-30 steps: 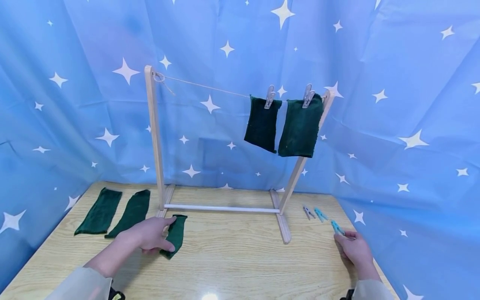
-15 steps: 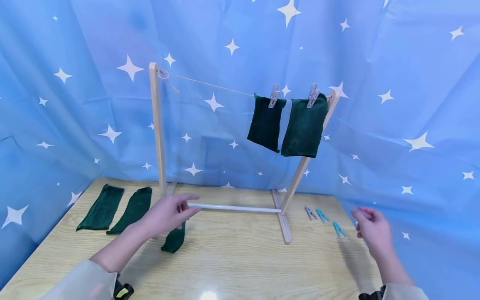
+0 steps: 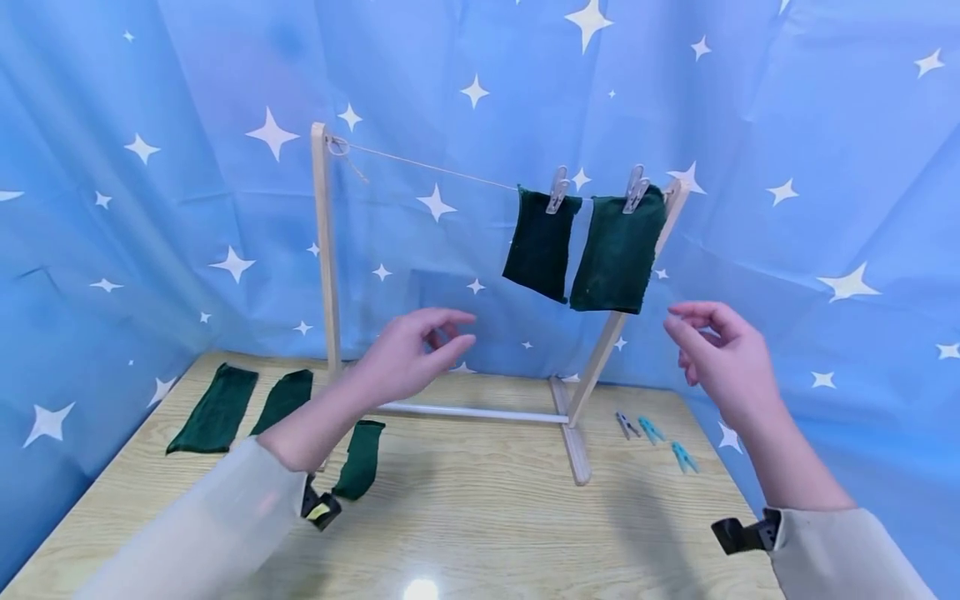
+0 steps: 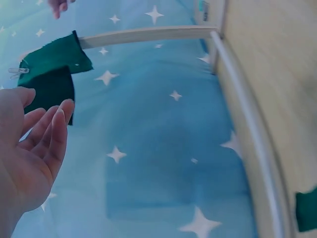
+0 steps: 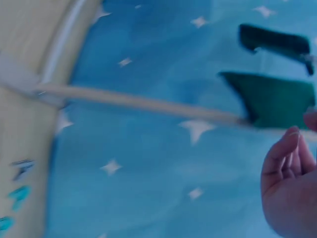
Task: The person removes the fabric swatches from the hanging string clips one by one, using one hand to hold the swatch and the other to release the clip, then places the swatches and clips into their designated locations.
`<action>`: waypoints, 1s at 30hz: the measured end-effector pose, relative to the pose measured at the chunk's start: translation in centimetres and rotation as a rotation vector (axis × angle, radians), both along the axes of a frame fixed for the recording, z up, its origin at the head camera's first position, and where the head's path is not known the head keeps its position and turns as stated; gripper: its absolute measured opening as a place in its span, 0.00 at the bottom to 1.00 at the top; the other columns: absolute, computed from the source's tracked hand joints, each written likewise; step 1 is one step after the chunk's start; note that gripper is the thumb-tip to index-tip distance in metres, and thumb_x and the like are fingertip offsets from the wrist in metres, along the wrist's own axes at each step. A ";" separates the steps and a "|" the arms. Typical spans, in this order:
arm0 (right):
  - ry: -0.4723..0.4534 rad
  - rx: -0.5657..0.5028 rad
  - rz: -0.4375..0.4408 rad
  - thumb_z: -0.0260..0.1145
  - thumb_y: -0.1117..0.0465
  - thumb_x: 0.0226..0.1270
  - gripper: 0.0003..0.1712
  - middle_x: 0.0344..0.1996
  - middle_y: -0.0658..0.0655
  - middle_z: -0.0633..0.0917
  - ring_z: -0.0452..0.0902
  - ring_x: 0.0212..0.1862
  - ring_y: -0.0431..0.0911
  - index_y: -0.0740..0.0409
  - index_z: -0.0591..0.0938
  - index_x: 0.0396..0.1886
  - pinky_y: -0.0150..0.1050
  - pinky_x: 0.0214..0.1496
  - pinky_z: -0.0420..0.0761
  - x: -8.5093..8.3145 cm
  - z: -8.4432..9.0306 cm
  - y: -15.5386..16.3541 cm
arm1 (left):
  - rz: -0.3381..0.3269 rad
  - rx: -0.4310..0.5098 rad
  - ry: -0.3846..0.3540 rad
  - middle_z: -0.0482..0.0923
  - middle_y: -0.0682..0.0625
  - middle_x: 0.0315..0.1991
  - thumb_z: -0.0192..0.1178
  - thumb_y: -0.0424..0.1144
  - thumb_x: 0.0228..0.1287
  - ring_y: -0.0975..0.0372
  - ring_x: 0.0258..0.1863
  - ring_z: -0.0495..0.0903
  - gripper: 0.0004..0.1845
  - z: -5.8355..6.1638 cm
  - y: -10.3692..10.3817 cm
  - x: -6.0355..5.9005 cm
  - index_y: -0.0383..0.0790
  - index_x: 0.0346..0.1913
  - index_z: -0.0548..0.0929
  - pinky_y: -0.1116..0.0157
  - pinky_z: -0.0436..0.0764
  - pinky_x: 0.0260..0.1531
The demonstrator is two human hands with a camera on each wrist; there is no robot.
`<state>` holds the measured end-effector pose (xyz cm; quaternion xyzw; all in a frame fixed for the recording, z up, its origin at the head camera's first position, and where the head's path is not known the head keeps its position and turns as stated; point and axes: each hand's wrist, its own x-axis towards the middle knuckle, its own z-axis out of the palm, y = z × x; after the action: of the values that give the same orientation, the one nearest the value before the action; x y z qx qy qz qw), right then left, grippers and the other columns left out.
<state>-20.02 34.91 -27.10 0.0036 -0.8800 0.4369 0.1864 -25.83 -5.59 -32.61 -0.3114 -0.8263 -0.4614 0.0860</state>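
My left hand (image 3: 412, 350) is raised in front of the wooden drying frame, fingers loosely bent around nothing. In the left wrist view it overlaps a dark green cloth (image 4: 52, 87). Over on the right, my right hand (image 3: 723, 354) is in the air below and right of the hanging cloths, its relaxed fingers holding nothing. Two green cloths hang from the string (image 3: 427, 167): a smaller one (image 3: 540, 246) and a larger one (image 3: 618, 254). Grey clothespins fasten both, one (image 3: 557, 192) on the smaller and another (image 3: 636, 190) on the larger.
Three green cloths lie at the table's left: one outermost (image 3: 213, 408), one partly behind my left arm (image 3: 283, 396), one nearer the middle (image 3: 360, 462). A grey clothespin (image 3: 627, 425) and two teal clothespins (image 3: 650, 430) lie at the right. The frame's white crossbar (image 3: 480, 412) spans its base.
My left hand has left the nearest cloth on the table and risen rightward. My right hand has let go of a teal clothespin and lifted toward the hanging cloths.
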 end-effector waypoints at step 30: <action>0.027 0.168 0.229 0.64 0.45 0.86 0.37 0.85 0.49 0.68 0.91 0.40 0.42 0.40 0.66 0.88 0.32 0.30 0.83 -6.8 13.3 -13.8 | 0.099 0.456 -0.194 0.88 0.45 0.62 0.64 0.52 0.83 0.55 0.61 0.85 0.23 9.3 9.7 -7.3 0.41 0.69 0.85 0.55 0.86 0.66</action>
<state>-26.79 21.12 -13.80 0.1256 -0.9048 0.3799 0.1459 -33.16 4.13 -23.35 -0.1973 -0.7194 -0.6590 0.0966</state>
